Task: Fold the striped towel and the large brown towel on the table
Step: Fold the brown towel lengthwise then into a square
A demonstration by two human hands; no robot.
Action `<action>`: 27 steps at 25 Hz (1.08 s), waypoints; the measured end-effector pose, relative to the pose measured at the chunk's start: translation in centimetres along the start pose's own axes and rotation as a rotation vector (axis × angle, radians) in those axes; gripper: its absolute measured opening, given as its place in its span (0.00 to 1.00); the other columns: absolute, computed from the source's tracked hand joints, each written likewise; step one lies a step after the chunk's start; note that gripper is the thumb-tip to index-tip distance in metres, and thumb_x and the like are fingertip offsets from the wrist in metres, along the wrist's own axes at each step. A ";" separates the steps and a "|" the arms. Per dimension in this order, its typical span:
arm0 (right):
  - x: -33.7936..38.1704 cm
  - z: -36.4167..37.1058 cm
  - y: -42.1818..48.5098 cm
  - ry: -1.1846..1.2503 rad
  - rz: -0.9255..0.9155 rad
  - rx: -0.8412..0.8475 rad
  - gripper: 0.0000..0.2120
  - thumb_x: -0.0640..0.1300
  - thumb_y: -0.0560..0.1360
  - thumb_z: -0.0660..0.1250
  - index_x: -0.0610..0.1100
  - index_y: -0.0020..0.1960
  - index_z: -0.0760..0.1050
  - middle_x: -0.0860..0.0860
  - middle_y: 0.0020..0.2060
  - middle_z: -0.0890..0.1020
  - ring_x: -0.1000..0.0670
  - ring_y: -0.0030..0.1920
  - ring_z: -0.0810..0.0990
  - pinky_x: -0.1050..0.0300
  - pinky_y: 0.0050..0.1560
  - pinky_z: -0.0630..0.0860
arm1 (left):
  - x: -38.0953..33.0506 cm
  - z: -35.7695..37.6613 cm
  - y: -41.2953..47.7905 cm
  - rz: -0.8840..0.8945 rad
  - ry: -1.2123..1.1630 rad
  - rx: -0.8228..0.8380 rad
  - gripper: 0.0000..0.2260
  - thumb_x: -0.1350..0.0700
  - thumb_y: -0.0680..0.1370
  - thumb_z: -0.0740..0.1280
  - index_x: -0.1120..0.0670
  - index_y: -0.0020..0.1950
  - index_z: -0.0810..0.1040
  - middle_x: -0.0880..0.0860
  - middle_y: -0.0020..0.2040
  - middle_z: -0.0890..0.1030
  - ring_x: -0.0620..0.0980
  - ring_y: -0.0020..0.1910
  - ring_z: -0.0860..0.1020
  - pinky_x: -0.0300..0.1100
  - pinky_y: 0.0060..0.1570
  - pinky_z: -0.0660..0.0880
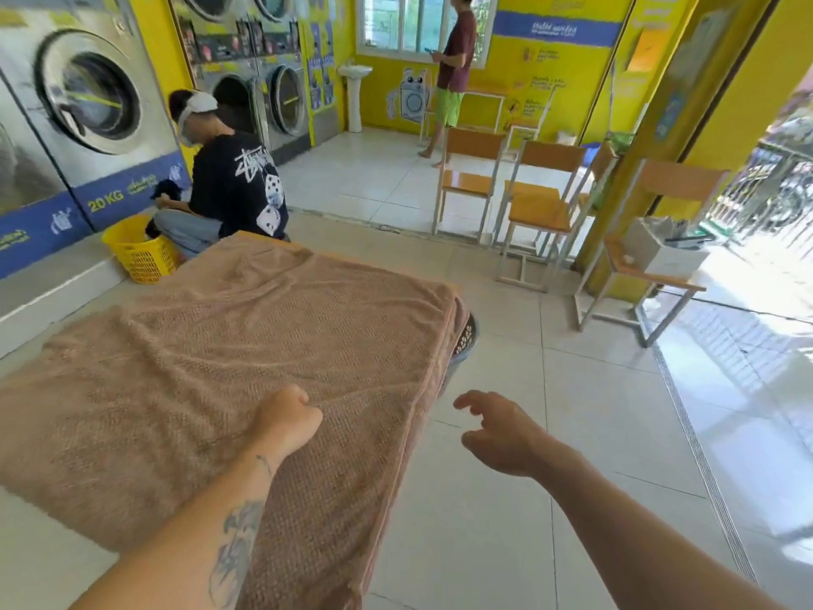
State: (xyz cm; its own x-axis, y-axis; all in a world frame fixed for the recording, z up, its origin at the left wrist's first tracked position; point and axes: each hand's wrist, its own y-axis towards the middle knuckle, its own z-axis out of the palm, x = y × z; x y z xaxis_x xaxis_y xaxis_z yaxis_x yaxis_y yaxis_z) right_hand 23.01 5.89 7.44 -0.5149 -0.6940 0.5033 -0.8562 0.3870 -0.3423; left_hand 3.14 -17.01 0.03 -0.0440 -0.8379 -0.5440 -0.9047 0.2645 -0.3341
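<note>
The left hand (286,418) is resting curled on the large brown textured towel (220,345), grip unclear; the spread-fingered right hand (497,431) should be catching the hanging edge squarely.

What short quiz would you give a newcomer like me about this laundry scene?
1. True or false: the brown towel is already folded into a small square.
2. Which hand is off the towel, over the floor tiles? A) left hand B) right hand
3. Fill in: the laundry basket by the crouching person is ____ in colour.
Key: 1 false, it lies spread out flat. 2 B; the left hand is curled on the towel, seemingly pinching it. 3 yellow.
</note>
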 end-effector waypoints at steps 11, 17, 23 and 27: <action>-9.4 -14.6 23.1 -0.137 -0.054 0.087 0.25 0.39 0.74 0.62 0.51 0.71 0.68 0.47 0.67 0.74 0.47 0.64 0.74 0.55 0.60 0.73 | -23.0 11.4 17.8 0.264 -0.076 -0.029 0.07 0.55 0.77 0.62 0.45 0.50 0.77 0.48 0.52 0.77 0.51 0.51 0.77 0.50 0.57 0.76; -11.9 -16.2 35.2 -0.183 -0.152 0.237 0.23 0.38 0.74 0.60 0.49 0.69 0.70 0.45 0.64 0.77 0.46 0.57 0.76 0.57 0.52 0.72 | -29.0 16.0 23.5 0.157 -0.014 -0.071 0.02 0.53 0.76 0.65 0.48 0.48 0.75 0.50 0.50 0.75 0.55 0.53 0.76 0.51 0.55 0.74; -14.2 -15.7 45.8 -0.086 -0.211 0.507 0.19 0.38 0.77 0.59 0.46 0.67 0.71 0.46 0.59 0.76 0.49 0.50 0.71 0.61 0.43 0.68 | -33.0 18.8 25.5 -0.065 0.110 -0.294 0.05 0.50 0.77 0.63 0.50 0.45 0.73 0.51 0.49 0.75 0.56 0.50 0.75 0.51 0.48 0.74; -13.8 -14.9 47.9 0.300 -0.020 0.769 0.07 0.40 0.74 0.61 0.46 0.51 0.73 0.46 0.43 0.76 0.49 0.39 0.73 0.52 0.39 0.71 | -34.2 18.6 24.6 -0.281 -0.114 -0.401 0.09 0.54 0.79 0.61 0.53 0.40 0.74 0.52 0.41 0.77 0.54 0.43 0.76 0.47 0.40 0.72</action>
State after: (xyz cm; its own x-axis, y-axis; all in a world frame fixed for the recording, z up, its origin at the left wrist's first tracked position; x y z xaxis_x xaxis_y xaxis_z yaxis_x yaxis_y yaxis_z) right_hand -11.54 43.02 -4.03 -0.5824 -0.4625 0.6686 -0.6533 -0.2231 -0.7234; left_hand -9.73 27.03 -3.88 0.2505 -0.7873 -0.5635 -0.9677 -0.1865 -0.1697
